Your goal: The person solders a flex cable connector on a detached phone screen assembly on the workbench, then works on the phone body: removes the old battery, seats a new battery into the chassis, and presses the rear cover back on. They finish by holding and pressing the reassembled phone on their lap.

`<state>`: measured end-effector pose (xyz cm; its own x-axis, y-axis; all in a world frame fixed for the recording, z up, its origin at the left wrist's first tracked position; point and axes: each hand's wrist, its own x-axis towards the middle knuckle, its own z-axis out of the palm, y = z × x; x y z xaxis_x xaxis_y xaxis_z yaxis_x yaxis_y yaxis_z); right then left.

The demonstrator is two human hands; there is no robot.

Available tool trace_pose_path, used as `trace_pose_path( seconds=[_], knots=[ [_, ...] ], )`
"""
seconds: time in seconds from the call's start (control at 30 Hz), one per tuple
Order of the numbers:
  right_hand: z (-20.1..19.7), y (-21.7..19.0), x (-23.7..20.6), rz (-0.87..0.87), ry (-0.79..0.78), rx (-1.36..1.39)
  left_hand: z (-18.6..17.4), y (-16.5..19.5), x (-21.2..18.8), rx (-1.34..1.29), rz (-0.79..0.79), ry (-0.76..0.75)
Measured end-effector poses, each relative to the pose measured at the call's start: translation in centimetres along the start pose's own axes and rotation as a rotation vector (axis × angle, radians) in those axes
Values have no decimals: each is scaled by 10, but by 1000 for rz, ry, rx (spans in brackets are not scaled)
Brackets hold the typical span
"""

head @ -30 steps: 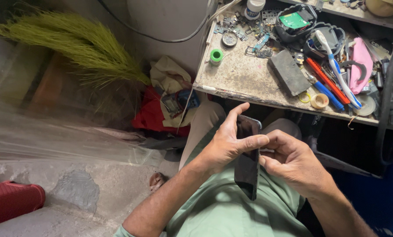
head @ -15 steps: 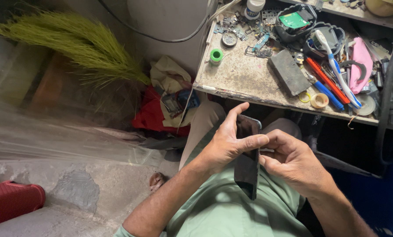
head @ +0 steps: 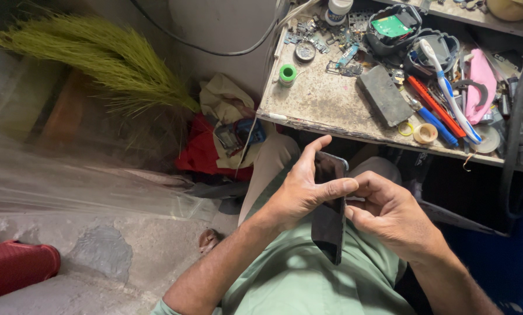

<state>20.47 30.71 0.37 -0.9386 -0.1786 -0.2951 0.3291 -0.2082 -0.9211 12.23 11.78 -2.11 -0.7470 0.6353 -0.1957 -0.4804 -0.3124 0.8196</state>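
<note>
A dark smartphone [head: 328,224] stands on edge over my lap, its long side running toward me. My left hand [head: 301,189] grips its upper half, thumb across the near face and index finger arched over the top corner. My right hand [head: 390,213] presses against the phone's right side with curled fingers, holding it there. Both hands hover below the front edge of a cluttered workbench [head: 325,105].
The workbench carries a grey block [head: 385,95], screwdrivers [head: 428,108], a toothbrush [head: 448,87], a green spool [head: 287,73], tape rolls [head: 425,133] and small parts. A straw broom [head: 98,58], rags [head: 215,146], clear plastic sheet [head: 69,175] and a red container [head: 16,265] lie left.
</note>
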Motion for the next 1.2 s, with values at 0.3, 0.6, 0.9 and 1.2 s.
trace_pose_path(
  seconds=[0.3, 0.6, 0.9, 1.2],
  knots=[
    [-12, 1, 5, -15, 1, -14, 9, 8, 3, 123, 76, 134],
    [6, 33, -9, -149, 221, 120, 17, 23, 0, 290, 135, 392],
    [7, 61, -30, 48, 253, 62, 11, 29, -3, 355, 118, 320],
    [1, 59, -34, 35, 148, 338, -13, 1, -26, -211, 183, 57]
  ],
)
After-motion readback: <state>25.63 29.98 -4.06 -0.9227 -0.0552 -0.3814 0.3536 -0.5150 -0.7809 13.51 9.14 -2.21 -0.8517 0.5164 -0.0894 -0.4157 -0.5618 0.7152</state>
